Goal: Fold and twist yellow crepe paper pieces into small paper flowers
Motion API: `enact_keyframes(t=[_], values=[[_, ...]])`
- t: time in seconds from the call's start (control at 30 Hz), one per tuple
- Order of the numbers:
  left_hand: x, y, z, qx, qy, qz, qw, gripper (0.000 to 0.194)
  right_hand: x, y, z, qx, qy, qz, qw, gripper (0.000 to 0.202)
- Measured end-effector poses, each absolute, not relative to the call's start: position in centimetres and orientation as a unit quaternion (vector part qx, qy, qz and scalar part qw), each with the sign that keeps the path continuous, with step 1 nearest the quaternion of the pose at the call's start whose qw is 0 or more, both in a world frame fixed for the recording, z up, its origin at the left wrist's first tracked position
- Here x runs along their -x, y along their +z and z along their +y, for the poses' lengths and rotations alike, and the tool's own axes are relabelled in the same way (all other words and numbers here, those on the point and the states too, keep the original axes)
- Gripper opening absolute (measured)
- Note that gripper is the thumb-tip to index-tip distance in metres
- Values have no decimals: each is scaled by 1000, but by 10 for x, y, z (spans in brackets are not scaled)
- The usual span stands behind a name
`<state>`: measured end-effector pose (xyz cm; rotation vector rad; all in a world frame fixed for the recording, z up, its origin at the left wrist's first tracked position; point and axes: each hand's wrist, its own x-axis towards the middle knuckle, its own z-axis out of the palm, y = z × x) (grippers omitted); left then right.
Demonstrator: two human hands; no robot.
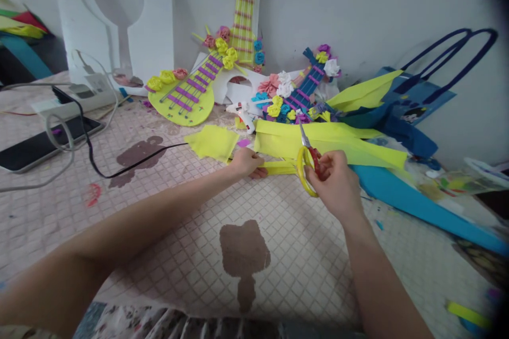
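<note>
My left hand (246, 163) is closed on the left end of a narrow yellow strip (280, 168), crepe paper or thin cloth, that lies along the table. A pair of scissors (305, 143) with yellow and red handles is in my right hand (336, 183). Their blades point up and away from me, just past the strip's right end. Beyond the strip lies a wide yellow sheet (326, 140). A smaller yellow piece (214, 142) sits to the left of it, close to my left hand. Whether the scissors touch the strip I cannot tell.
A white glue gun (242, 115) lies behind the sheets, near a decorated yellow guitar (186, 92) and a blue one (306, 87). On the left are a phone (47, 140), a power strip (79, 95) and cables. A blue strip (421, 204) and a blue bag (421, 100) occupy the right.
</note>
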<state>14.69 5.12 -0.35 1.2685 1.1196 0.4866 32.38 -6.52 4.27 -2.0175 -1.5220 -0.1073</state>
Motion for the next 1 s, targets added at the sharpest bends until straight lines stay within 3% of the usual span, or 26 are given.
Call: enact_keyframes(t=[0.6,0.9,1.0], values=[[-146,-4,52,-614,200,476,597,16,-291,10,-65,723,15,-689,47,17],[-101,5,36,-702,216,449,509,3,-294,10,-66,715,23,-697,48,23],[-79,9,23,-740,234,440,451,1,-292,13,-68,726,-3,-681,93,24]])
